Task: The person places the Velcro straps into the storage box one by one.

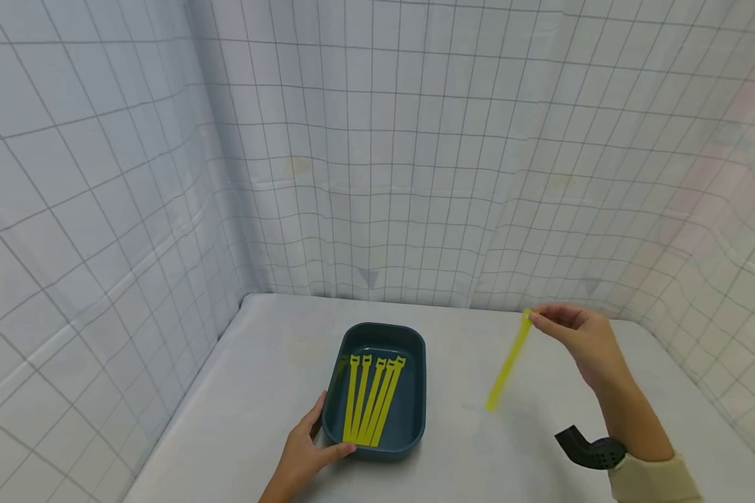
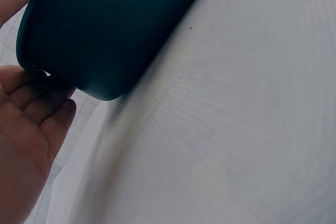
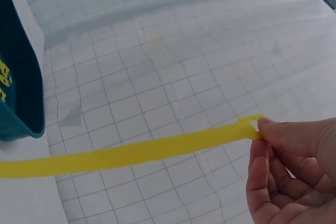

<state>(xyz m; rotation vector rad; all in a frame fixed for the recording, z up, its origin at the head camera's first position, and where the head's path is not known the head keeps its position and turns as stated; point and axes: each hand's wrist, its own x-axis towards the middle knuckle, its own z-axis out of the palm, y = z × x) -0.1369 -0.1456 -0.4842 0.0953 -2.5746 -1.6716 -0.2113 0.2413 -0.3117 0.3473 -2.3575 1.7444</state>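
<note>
A dark teal tray [image 1: 409,412] stands on the white table, with several yellow cable ties [image 1: 370,405] lying side by side in it, slotted heads toward the far end. My left hand [image 1: 305,447] holds the tray's near left corner, thumb over the near rim and fingers along the side. The left wrist view shows the fingers against the outside of the tray [image 2: 105,30]. To the right of the tray, my right hand [image 1: 581,346] pinches another yellow cable tie [image 1: 509,363] by its slotted head between thumb and fingertips. Its strap slants down toward the tray.
White grid-patterned curtains [image 1: 377,175] hang behind the table and along both sides. The white tabletop [image 1: 277,370] reaches back to the rear curtain. A black band [image 1: 594,450] sits on my right wrist, above a pale sleeve [image 1: 654,478].
</note>
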